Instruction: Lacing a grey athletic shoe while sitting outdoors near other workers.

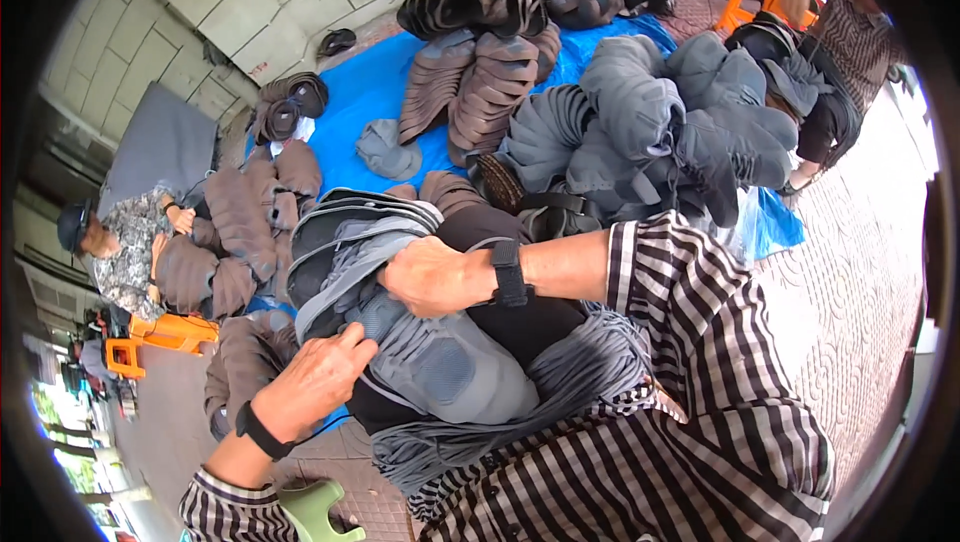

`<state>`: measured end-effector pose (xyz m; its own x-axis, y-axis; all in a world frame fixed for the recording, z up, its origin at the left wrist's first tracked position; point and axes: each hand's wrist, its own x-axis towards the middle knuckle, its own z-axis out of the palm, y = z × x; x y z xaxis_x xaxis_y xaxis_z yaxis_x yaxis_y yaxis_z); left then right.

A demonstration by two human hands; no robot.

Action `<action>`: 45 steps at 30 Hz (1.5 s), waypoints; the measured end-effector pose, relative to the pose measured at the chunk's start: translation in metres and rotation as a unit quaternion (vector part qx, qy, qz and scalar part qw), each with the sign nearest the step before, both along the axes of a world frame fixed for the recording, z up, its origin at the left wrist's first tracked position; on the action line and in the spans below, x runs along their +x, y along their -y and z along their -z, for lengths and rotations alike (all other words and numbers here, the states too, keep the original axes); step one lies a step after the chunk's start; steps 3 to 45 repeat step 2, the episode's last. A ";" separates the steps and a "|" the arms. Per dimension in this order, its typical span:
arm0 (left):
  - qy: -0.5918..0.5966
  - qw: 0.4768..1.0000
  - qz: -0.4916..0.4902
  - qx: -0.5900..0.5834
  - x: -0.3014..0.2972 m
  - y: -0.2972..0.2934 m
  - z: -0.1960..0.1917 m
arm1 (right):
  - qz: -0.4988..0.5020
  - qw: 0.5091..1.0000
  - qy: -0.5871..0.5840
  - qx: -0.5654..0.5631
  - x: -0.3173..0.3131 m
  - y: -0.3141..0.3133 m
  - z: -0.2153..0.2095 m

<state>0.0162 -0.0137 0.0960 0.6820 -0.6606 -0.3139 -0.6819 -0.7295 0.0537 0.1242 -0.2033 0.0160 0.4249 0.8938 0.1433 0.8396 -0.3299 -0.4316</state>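
Observation:
Grey shoe uppers (460,362) lie nested in a stack across my lap, with mesh panels and the open, dark-lined collars (318,232) toward the far left. My right hand (430,277) is closed at the top upper's edge, its fingertips partly hidden against the fabric. Just below and to the left, my left hand (318,372) pinches with thumb and forefinger close to the upper's side. Whatever is between those fingertips is too small to name. A thick bundle of grey shoelaces (600,362) drapes over my lap, beneath and right of the uppers.
On a blue tarp (360,92) ahead sit stacks of brown uppers (490,92) and grey uppers (630,92). More brown uppers (240,212) are piled at left. One person (130,242) sits at left, another (850,42) at far right. A green stool (322,510) stands below.

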 end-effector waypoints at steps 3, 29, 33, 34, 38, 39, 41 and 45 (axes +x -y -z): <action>-0.001 1.000 0.020 0.017 0.001 0.000 -0.009 | 0.032 0.997 0.022 0.061 -0.002 -0.007 0.015; -0.001 1.000 0.020 0.017 0.001 0.000 -0.009 | 0.032 0.997 0.022 0.061 -0.002 -0.007 0.015; -0.001 1.000 0.020 0.017 0.001 0.000 -0.009 | 0.032 0.997 0.022 0.061 -0.002 -0.007 0.015; -0.001 1.000 0.020 0.017 0.001 0.000 -0.009 | 0.032 0.997 0.022 0.061 -0.002 -0.007 0.015; -0.001 1.000 0.020 0.017 0.001 0.000 -0.009 | 0.032 0.997 0.022 0.061 -0.002 -0.007 0.015; -0.001 1.000 0.020 0.017 0.001 0.000 -0.009 | 0.032 0.997 0.022 0.061 -0.002 -0.007 0.015; -0.001 1.000 0.020 0.017 0.001 0.000 -0.009 | 0.032 0.997 0.022 0.061 -0.002 -0.007 0.015; -0.001 1.000 0.020 0.017 0.001 0.000 -0.009 | 0.032 0.997 0.022 0.061 -0.002 -0.007 0.015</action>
